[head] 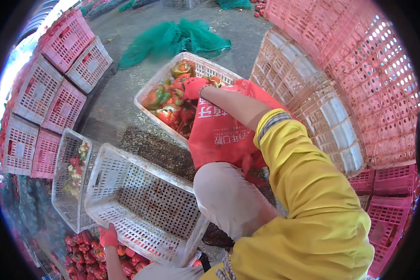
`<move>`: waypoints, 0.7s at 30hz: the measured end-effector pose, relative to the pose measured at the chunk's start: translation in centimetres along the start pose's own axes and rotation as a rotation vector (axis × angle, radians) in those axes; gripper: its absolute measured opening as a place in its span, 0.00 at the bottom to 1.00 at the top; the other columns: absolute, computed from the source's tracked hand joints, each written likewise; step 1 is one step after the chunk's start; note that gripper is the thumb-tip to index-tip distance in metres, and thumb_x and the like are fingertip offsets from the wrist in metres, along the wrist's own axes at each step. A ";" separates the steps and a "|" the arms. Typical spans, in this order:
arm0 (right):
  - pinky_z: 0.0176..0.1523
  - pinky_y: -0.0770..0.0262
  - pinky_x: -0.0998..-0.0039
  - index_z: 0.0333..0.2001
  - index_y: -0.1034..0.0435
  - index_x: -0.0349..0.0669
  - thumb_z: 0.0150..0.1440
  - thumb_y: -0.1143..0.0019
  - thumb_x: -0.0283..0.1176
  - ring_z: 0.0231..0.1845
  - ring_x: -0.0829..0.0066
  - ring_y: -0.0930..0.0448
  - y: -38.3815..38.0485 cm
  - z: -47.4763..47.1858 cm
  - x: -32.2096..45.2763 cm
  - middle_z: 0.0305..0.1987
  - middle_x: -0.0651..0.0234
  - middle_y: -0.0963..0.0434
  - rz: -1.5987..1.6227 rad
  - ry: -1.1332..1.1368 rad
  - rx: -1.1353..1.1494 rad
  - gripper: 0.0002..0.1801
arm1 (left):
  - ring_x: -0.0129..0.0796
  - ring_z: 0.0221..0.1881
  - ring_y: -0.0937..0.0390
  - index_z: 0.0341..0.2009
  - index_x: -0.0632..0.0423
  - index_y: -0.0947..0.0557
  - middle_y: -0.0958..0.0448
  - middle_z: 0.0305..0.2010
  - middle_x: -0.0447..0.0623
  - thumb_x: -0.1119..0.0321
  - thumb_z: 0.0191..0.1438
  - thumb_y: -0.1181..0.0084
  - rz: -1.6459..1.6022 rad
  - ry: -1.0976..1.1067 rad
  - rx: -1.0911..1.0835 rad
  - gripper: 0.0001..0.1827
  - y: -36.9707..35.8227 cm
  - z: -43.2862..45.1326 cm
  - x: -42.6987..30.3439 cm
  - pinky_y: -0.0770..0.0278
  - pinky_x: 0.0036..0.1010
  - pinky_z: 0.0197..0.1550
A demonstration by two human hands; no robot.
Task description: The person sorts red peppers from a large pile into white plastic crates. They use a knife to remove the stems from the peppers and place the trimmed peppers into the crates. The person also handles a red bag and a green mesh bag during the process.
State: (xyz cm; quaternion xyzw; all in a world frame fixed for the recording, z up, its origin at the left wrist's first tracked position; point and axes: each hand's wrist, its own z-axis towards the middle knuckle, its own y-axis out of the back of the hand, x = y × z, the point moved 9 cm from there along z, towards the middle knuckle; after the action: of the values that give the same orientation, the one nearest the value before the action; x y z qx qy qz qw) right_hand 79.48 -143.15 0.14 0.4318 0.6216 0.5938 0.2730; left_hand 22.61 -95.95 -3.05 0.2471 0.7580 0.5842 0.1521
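My right hand (pixel 193 88), in a red glove, reaches down into a white plastic crate (pixel 161 127) of red and green bell peppers (pixel 168 112), some cut or broken. Its fingertips are partly hidden among them, so its hold cannot be told. A red apron (pixel 227 122) with printed writing covers that crate's near corner. My left hand (pixel 108 237), also red-gloved, is at the near rim of a white perforated crate (pixel 154 196) that holds no peppers and is stained inside. Beneath and beside this hand lies a heap of red bell peppers (pixel 87 259).
A clear crate (pixel 70 178) with pale and red scraps stands at the left. Stacked pink (pixel 68 38) and white crates rise on the left; tall pink (pixel 374 87) and white crates (pixel 287 66) stand on the right. Green netting (pixel 178 40) lies on the floor ahead.
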 end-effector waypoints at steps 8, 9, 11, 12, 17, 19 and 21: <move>0.50 0.26 0.63 0.43 0.27 0.33 0.42 0.42 0.58 0.46 0.59 0.21 16.0 -13.2 9.0 0.43 0.55 0.21 0.304 0.300 -0.204 0.37 | 0.59 0.46 0.25 0.56 0.45 0.30 0.27 0.47 0.69 0.59 0.57 0.51 0.539 -0.636 0.160 0.22 -4.0 3.8 3.2 0.24 0.44 0.47; 0.50 0.26 0.63 0.43 0.26 0.34 0.43 0.43 0.57 0.46 0.59 0.21 16.5 -16.5 13.6 0.43 0.54 0.21 0.403 0.437 -0.205 0.37 | 0.60 0.46 0.25 0.56 0.46 0.29 0.27 0.47 0.69 0.61 0.59 0.55 0.254 -0.511 0.237 0.20 -3.7 5.1 8.1 0.24 0.45 0.46; 0.50 0.26 0.62 0.43 0.26 0.34 0.44 0.44 0.56 0.46 0.58 0.21 13.1 -23.0 20.6 0.43 0.54 0.21 0.467 0.605 -0.099 0.35 | 0.58 0.46 0.25 0.55 0.49 0.28 0.26 0.46 0.68 0.60 0.59 0.54 -0.012 -0.306 0.308 0.20 -4.5 5.3 6.6 0.25 0.44 0.47; 0.50 0.26 0.62 0.43 0.26 0.34 0.45 0.44 0.55 0.46 0.58 0.21 9.3 -25.7 25.6 0.43 0.54 0.21 0.472 0.680 0.002 0.34 | 0.57 0.46 0.25 0.55 0.50 0.28 0.26 0.46 0.67 0.59 0.59 0.54 -0.148 -0.168 0.319 0.20 -4.4 4.4 6.9 0.26 0.43 0.47; 0.49 0.25 0.60 0.42 0.25 0.34 0.48 0.47 0.52 0.45 0.56 0.21 -14.9 -33.4 40.9 0.43 0.53 0.22 0.143 0.700 0.487 0.30 | 0.53 0.47 0.26 0.52 0.56 0.26 0.25 0.44 0.66 0.54 0.58 0.51 -0.370 -0.037 0.260 0.23 0.7 -0.6 3.0 0.29 0.40 0.48; 0.49 0.25 0.59 0.42 0.25 0.34 0.50 0.48 0.51 0.45 0.56 0.21 -19.3 -34.5 42.1 0.43 0.52 0.22 0.056 0.647 0.551 0.29 | 0.51 0.48 0.26 0.51 0.59 0.25 0.24 0.43 0.65 0.52 0.58 0.51 -0.399 -0.132 0.185 0.24 3.5 -2.3 0.2 0.30 0.39 0.49; 0.49 0.25 0.59 0.41 0.25 0.34 0.51 0.50 0.49 0.45 0.55 0.21 -19.2 -34.7 42.0 0.43 0.52 0.22 0.039 0.601 0.544 0.28 | 0.50 0.47 0.27 0.49 0.61 0.25 0.24 0.43 0.63 0.53 0.59 0.50 -0.435 -0.350 0.035 0.24 6.6 -3.8 -2.8 0.31 0.38 0.49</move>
State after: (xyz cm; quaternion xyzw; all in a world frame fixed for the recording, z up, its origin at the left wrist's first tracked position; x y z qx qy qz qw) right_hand 25.74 -122.89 -6.23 0.3071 0.7998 0.5127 -0.0563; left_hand 24.26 -99.32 4.22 0.1783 0.7654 0.4730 0.3984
